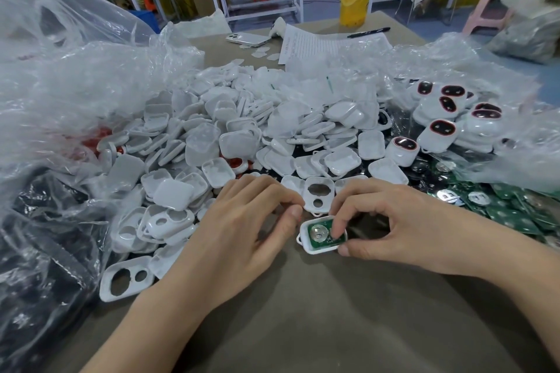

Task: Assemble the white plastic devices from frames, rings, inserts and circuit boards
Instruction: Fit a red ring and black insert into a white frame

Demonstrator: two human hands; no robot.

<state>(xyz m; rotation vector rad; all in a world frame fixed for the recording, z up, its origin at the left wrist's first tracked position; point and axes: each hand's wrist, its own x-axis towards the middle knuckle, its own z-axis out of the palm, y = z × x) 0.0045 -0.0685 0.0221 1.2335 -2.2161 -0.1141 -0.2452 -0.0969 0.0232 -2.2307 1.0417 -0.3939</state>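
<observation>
Near the middle of the table's (333, 312) front half, the right hand (403, 221) is holding a white case (315, 247) with a green circuit board (316, 232) lying inside it; the forefinger is pressing down on the board while the thumb is clamping the case's near edge. The left hand (242, 221) is resting just beside the case with its fingers curled and thumb against forefinger, though I cannot tell whether it is pinching anything. A white frame (318, 195) with two holes is lying just behind the case. A heap of white covers (242, 130) is spreading across the middle, finished devices (442, 130) are piling toward the right edge, and loose green boards (515, 215) are lying nearer. By the far edge a printed sheet (315, 45) is lying under a black pen (368, 32), its writing too small to read.
</observation>
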